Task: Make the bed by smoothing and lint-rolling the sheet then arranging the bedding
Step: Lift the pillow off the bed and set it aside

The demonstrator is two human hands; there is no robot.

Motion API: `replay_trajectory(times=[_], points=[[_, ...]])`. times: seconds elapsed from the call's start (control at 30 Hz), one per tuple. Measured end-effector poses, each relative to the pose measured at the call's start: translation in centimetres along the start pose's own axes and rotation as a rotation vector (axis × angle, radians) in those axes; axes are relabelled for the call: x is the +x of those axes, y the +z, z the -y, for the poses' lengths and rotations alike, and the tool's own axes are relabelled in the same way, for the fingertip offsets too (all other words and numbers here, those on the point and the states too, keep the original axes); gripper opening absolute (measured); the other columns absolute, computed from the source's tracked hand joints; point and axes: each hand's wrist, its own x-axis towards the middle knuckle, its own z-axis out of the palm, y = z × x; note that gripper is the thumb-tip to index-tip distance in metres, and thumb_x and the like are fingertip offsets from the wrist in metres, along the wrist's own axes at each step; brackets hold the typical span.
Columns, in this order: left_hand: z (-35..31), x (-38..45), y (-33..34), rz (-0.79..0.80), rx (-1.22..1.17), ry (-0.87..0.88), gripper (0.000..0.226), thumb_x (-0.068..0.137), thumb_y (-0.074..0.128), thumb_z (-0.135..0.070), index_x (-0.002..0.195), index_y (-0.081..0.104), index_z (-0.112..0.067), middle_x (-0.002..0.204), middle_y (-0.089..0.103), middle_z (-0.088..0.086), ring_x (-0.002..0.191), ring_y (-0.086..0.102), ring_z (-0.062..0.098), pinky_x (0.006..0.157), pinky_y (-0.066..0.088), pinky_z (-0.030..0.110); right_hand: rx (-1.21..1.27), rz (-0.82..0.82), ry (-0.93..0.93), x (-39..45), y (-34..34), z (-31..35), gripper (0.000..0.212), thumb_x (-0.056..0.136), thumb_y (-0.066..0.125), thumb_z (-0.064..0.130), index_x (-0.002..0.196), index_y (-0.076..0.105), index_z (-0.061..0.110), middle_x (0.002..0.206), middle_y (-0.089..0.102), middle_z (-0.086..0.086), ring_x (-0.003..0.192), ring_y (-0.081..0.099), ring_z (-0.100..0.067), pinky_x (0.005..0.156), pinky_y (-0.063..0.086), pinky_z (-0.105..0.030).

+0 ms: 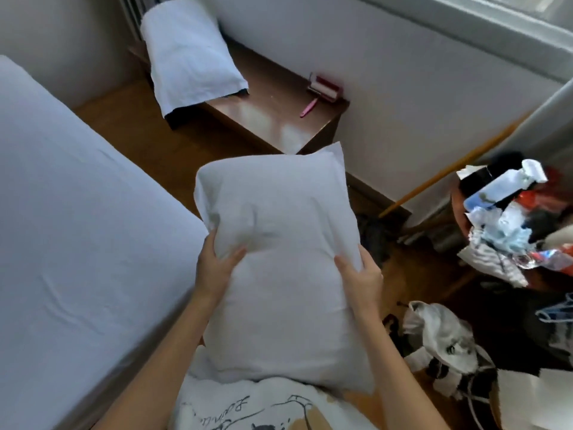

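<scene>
Nearest the camera, a white printed shirt [248, 411] is filling the bottom edge, with both bare forearms reaching forward from it; the left hand [214, 268] is gripping the left edge of a white pillow [279, 262], thumb lying on the front face and fingers curling round behind; the right hand [361, 276] is gripping the right edge in the same manner, thumb forward, fingers wrapping the side; the pillow is being held upright in the air in front of the chest, above the wooden floor [173, 156], just beside the bed and not touching it; to the left, the bed [77, 231] is lying under a pale sheet showing a few shallow creases; to the right, on the floor, a heap of crumpled bags and clothing [443, 346] is sitting near the right forearm; beyond it, a container crammed with papers and wrappers [511, 221] is standing by the wall, with a long wooden stick [449, 172] leaning diagonally against the wall behind it; farther off, a brown wooden desk [273, 116] is standing against the white wall; a lint roller [322, 88] with a pink handle is lying on its far right part; a second white pillow [189, 54] is resting on the desk's left end, overhanging the front edge, well apart from the roller.
</scene>
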Motion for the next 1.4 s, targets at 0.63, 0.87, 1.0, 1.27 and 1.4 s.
replay_trajectory(times=[0.63,0.87,1.0,1.27,1.4], points=[[-15.9,46.2,0.0,-0.148,-0.135,0.075,0.071,0.083,0.075,-0.033,0.145,0.040,-0.027,0.123,0.057,-0.017,0.110,0.057,0.005,0.093,0.048,0.025,0.065,0.115,-0.081,39.8,24.7,23.1,0.048,0.086,0.069,0.026,0.132,0.057,0.021,0.118,0.066,0.011,0.098,0.062,0.003,0.085,0.052,-0.016],[-20.1,62.9,-2.7,-0.339,-0.088,0.147,0.066,0.086,0.072,-0.019,0.143,0.040,-0.022,0.123,0.051,-0.017,0.109,0.050,0.003,0.078,0.039,0.000,0.147,0.193,-0.097,53.4,39.1,30.6,0.052,0.085,0.071,0.021,0.134,0.056,0.020,0.121,0.064,0.014,0.104,0.060,0.006,0.092,0.049,-0.021],[-25.3,74.0,-5.6,-0.409,-0.041,0.180,0.062,0.088,0.069,-0.014,0.144,0.040,-0.017,0.128,0.050,-0.011,0.113,0.049,0.005,0.078,0.037,-0.005,0.151,0.264,-0.105,61.9,47.3,36.7,0.047,0.084,0.070,0.023,0.129,0.060,0.021,0.114,0.067,0.016,0.101,0.062,0.004,0.096,0.051,-0.034],[-34.2,93.6,-12.8,-0.466,-0.065,0.290,0.062,0.080,0.069,-0.025,0.137,0.049,-0.010,0.131,0.058,-0.002,0.117,0.055,0.008,0.094,0.046,0.014,0.274,0.260,-0.221,74.6,60.9,51.1,0.039,0.082,0.069,0.015,0.121,0.065,0.018,0.109,0.068,0.015,0.101,0.063,0.002,0.090,0.051,-0.021],[-35.4,104.7,-15.7,-0.410,-0.143,0.312,0.055,0.082,0.070,-0.024,0.132,0.048,-0.022,0.122,0.057,-0.014,0.111,0.055,-0.004,0.094,0.045,0.016,0.233,0.168,-0.257,80.9,68.8,55.1,0.047,0.082,0.070,0.024,0.127,0.061,0.017,0.116,0.067,0.010,0.104,0.062,-0.002,0.091,0.049,-0.021]])
